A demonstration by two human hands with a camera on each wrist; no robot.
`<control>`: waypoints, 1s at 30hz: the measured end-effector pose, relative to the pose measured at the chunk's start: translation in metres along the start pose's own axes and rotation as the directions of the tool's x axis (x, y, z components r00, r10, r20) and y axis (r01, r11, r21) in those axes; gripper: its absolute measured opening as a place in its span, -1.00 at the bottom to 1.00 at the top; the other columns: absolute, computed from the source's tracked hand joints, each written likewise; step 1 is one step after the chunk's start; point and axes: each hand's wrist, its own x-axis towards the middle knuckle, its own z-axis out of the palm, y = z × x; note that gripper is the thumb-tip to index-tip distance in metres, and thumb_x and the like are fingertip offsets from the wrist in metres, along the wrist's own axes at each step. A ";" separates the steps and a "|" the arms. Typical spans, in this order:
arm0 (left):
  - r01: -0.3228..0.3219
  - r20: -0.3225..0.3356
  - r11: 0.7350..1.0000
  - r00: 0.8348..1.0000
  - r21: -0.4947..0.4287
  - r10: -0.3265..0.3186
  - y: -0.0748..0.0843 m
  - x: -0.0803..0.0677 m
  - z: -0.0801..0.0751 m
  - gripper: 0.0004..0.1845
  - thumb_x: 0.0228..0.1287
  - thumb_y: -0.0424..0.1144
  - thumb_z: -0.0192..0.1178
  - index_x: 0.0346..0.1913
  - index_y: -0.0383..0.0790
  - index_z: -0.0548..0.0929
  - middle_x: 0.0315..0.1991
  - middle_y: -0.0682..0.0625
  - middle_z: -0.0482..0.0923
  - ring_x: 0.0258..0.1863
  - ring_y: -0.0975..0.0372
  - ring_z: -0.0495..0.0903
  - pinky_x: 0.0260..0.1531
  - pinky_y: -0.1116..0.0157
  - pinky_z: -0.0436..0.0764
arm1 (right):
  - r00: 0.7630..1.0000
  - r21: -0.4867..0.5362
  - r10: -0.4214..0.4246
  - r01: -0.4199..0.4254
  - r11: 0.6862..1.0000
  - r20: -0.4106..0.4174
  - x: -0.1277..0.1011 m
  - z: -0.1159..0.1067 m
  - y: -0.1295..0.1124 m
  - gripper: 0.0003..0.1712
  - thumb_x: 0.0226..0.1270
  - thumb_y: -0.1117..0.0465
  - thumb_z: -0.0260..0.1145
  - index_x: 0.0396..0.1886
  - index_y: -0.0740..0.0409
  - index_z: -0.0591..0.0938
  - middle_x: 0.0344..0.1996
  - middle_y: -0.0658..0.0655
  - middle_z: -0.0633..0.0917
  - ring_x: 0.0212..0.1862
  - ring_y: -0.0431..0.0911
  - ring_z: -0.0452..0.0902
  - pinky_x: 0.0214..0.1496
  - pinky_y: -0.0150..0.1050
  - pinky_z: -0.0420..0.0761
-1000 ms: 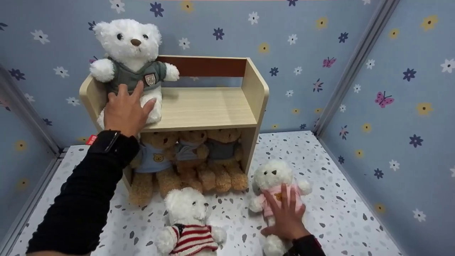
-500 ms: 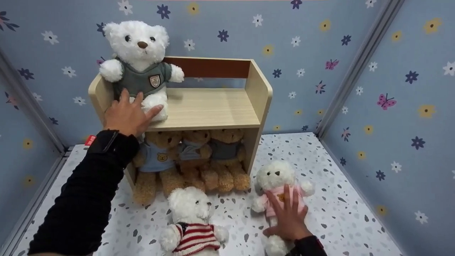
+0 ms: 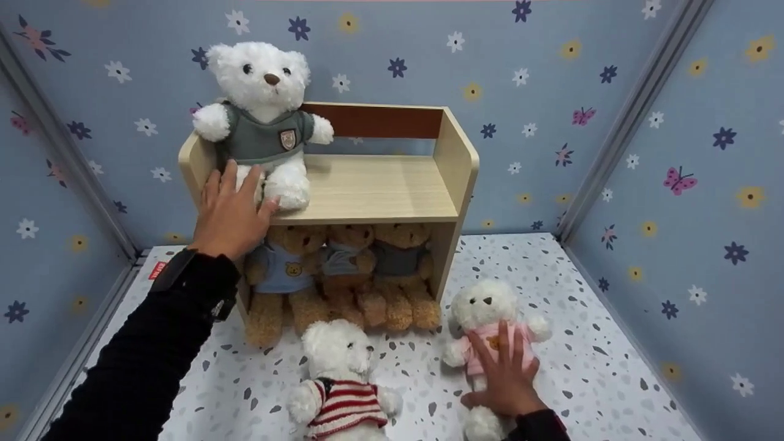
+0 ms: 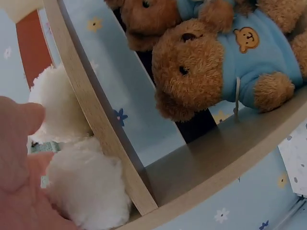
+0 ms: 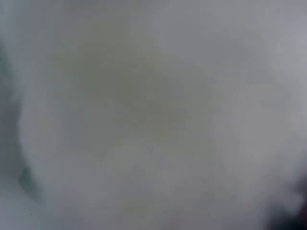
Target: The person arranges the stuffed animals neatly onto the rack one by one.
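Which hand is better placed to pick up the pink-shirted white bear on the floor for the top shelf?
Right. The right hand already lies on the pink-shirted bear, fingers spread over its shirt. The left hand is up at the shelf, against the green-shirted bear, across the scene.

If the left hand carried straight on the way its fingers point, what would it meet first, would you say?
The left hand points up and back at the white bear in the grey shirt on the shelf; its fingertips already touch that bear's legs.
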 end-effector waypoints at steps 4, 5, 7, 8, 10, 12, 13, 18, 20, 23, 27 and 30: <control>-0.060 -0.100 0.998 0.993 -0.015 0.058 0.006 -0.025 0.008 -0.33 0.45 -0.12 0.00 0.49 -0.27 0.03 0.48 -0.35 -0.20 0.44 -0.24 -0.22 0.36 -0.17 -0.13 | 1.000 0.003 -0.014 0.014 1.000 -0.003 -0.007 0.000 0.004 0.32 -0.25 -0.40 0.47 0.50 -0.43 -0.07 0.45 0.24 -0.53 0.42 0.39 -0.54 0.08 0.64 -0.21; -0.079 -0.135 0.997 0.988 -0.013 0.076 0.008 -0.033 0.011 -0.33 0.44 -0.14 0.02 0.49 -0.23 0.04 0.49 -0.32 -0.20 0.45 -0.22 -0.21 0.36 -0.17 -0.09 | 1.000 0.001 -0.022 0.022 1.000 -0.008 -0.009 -0.001 0.004 0.28 -0.18 -0.40 0.44 0.50 -0.42 -0.07 0.45 0.25 -0.52 0.42 0.40 -0.53 0.08 0.64 -0.19; -0.117 -0.192 0.993 0.975 -0.008 0.113 0.014 -0.051 0.018 -0.30 0.41 -0.17 0.07 0.50 -0.15 0.03 0.51 -0.25 -0.23 0.46 -0.18 -0.20 0.36 -0.17 -0.05 | 0.999 -0.009 -0.038 0.038 0.999 -0.029 -0.012 -0.003 0.005 0.19 -0.05 -0.36 0.39 0.51 -0.39 -0.07 0.45 0.26 -0.50 0.42 0.41 -0.51 0.08 0.64 -0.14; -0.137 -0.216 0.991 0.967 -0.003 0.133 0.017 -0.062 0.022 -0.28 0.39 -0.18 0.10 0.50 -0.12 0.03 0.51 -0.23 -0.23 0.46 -0.17 -0.18 0.35 -0.17 -0.04 | 0.998 -0.016 -0.047 0.046 0.999 -0.043 -0.013 -0.004 0.005 0.16 0.00 -0.35 0.37 0.51 -0.37 -0.07 0.46 0.28 -0.47 0.42 0.41 -0.49 0.08 0.64 -0.11; -0.160 -0.231 0.987 0.960 0.002 0.156 0.024 -0.085 0.033 -0.25 0.34 -0.18 0.15 0.50 -0.06 0.05 0.52 -0.16 -0.25 0.46 -0.14 -0.17 0.35 -0.18 -0.01 | 0.995 -0.025 -0.064 0.062 0.998 -0.077 -0.017 -0.006 0.005 0.10 0.06 -0.30 0.36 0.52 -0.29 -0.01 0.48 0.29 -0.37 0.43 0.39 -0.44 0.09 0.62 -0.05; -0.161 -0.172 0.987 0.972 -0.003 0.158 0.032 -0.111 0.046 -0.22 0.30 -0.15 0.19 0.50 0.00 0.05 0.52 -0.10 -0.28 0.46 -0.12 -0.16 0.34 -0.19 -0.02 | 0.990 -0.022 -0.083 0.081 0.996 -0.113 -0.022 -0.009 0.003 0.06 0.06 -0.24 0.39 0.50 -0.19 0.08 0.46 0.32 -0.19 0.42 0.36 -0.34 0.11 0.55 0.02; -0.152 -0.124 0.988 0.981 -0.014 0.149 0.036 -0.125 0.052 -0.21 0.28 -0.12 0.21 0.49 0.01 0.06 0.52 -0.09 -0.29 0.46 -0.13 -0.16 0.32 -0.22 0.00 | 0.987 -0.022 -0.091 0.089 0.996 -0.130 -0.025 -0.011 0.001 0.04 0.04 -0.21 0.42 0.48 -0.14 0.14 0.44 0.34 -0.10 0.40 0.34 -0.28 0.11 0.50 0.07; -0.013 0.284 0.996 0.958 -0.085 0.037 0.048 -0.182 0.089 -0.22 0.24 0.04 0.24 0.46 0.02 0.18 0.51 -0.21 -0.39 0.42 -0.28 -0.21 0.14 -0.40 0.09 | 0.983 0.004 -0.049 0.051 0.999 -0.179 -0.038 -0.016 -0.008 -0.04 -0.05 -0.11 0.51 0.38 -0.08 0.32 0.25 0.38 0.17 0.27 0.32 -0.05 0.02 0.34 0.22; 0.037 0.416 0.995 0.910 -0.094 0.006 0.050 -0.195 0.103 -0.25 0.22 0.11 0.23 0.43 -0.01 0.26 0.50 -0.26 -0.37 0.40 -0.33 -0.21 0.08 -0.44 0.11 | 0.983 0.001 -0.008 0.008 1.000 -0.181 -0.042 -0.016 -0.011 -0.03 -0.08 -0.10 0.52 0.37 -0.11 0.32 0.21 0.37 0.21 0.23 0.34 0.00 -0.04 0.33 0.26; 0.091 0.542 0.992 0.840 -0.088 -0.029 0.050 -0.202 0.120 -0.25 0.16 0.21 0.23 0.37 -0.04 0.36 0.50 -0.28 -0.27 0.39 -0.36 -0.20 0.03 -0.48 0.08 | 0.982 -0.029 0.050 -0.056 0.998 -0.181 -0.046 -0.015 -0.017 -0.03 -0.09 -0.12 0.53 0.37 -0.15 0.33 0.07 0.32 0.31 0.14 0.34 0.12 -0.14 0.29 0.33; 0.144 0.635 0.988 0.768 -0.057 -0.075 0.048 -0.203 0.133 -0.19 0.04 0.27 0.28 0.32 -0.07 0.41 0.46 -0.34 -0.14 0.36 -0.40 -0.17 -0.01 -0.52 0.03 | 0.979 -0.035 0.136 -0.143 0.989 -0.151 -0.051 -0.014 -0.024 -0.07 -0.06 -0.12 0.51 0.37 -0.21 0.35 -0.12 0.17 0.35 0.00 0.25 0.21 -0.29 0.17 0.36; 0.160 0.669 0.986 0.738 -0.046 -0.088 0.047 -0.203 0.138 -0.11 -0.02 0.26 0.34 0.35 -0.08 0.36 0.42 -0.45 -0.10 0.33 -0.44 -0.14 -0.02 -0.54 -0.01 | 0.971 0.004 0.195 -0.197 0.980 -0.138 -0.055 -0.014 -0.029 -0.11 -0.04 -0.05 0.52 0.35 -0.21 0.37 -0.15 0.14 0.38 -0.04 0.28 0.21 -0.34 0.19 0.37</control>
